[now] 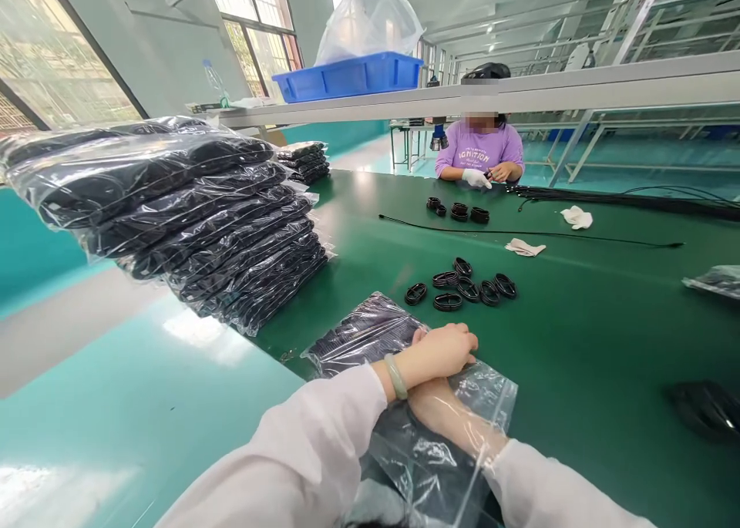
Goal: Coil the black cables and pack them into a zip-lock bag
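A clear plastic bag (pixel 489 393) lies on the near edge of the green table, its zip-strip end toward me. Packed rows of black cable coils (pixel 361 331) fill its far left end. My left hand (pixel 445 351), with a pale bangle at the wrist, crosses over my right wrist, fingers curled down at the bag's edge. My right hand (pixel 431 401) reaches inside the bag under the left forearm; its fingers are mostly hidden near the packed coils. Several loose black cable coils (pixel 468 289) lie just beyond the bag.
A tall stack of filled bags (pixel 231 220) leans at the left. Across the table (pixel 578 320) a person in purple (pixel 482 150) handles black cables (pixel 607 196). White cloths (pixel 525 247) lie nearby. Overhead, a shelf (pixel 555 89) carries a blue tray (pixel 352 77).
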Demonstrator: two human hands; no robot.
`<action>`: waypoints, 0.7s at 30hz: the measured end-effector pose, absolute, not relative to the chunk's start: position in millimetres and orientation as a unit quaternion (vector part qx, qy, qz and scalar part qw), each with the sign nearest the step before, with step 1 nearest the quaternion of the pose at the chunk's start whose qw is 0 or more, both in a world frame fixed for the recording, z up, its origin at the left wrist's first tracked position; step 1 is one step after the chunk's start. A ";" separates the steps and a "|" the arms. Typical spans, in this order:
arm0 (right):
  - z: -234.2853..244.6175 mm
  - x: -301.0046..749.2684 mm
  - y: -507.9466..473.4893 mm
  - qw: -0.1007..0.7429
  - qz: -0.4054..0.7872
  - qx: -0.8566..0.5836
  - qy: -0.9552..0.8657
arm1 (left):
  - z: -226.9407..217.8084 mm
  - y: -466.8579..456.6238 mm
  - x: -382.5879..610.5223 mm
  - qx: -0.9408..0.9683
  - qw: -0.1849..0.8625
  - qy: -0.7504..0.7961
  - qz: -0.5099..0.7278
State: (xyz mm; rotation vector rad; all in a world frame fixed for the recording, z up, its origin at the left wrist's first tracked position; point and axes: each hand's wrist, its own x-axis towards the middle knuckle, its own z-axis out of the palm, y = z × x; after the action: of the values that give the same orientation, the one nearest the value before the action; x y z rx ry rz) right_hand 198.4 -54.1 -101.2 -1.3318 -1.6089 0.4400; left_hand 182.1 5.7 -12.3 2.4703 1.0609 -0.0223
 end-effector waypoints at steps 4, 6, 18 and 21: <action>-109.9 204.8 -46.7 0.456 0.140 -0.590 -0.652 | 8.0 61.2 144.5 0.869 0.180 0.460 0.017; -113.9 208.7 -39.2 0.427 0.127 -0.613 -0.652 | 9.6 87.9 118.7 0.829 0.149 0.539 0.030; -104.2 240.3 -42.6 0.486 0.147 -0.601 -0.617 | -16.8 80.0 85.4 0.783 0.212 0.582 -0.044; -92.4 265.5 -61.7 0.436 0.211 -0.599 -0.638 | -7.0 78.3 85.2 0.819 0.257 0.509 -0.062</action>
State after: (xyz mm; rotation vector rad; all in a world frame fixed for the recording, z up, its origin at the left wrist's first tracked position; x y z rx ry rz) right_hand 265.5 -61.7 -92.4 -1.4890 -1.5866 0.5261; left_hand 85.2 78.3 -7.0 2.2217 1.3821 -0.1681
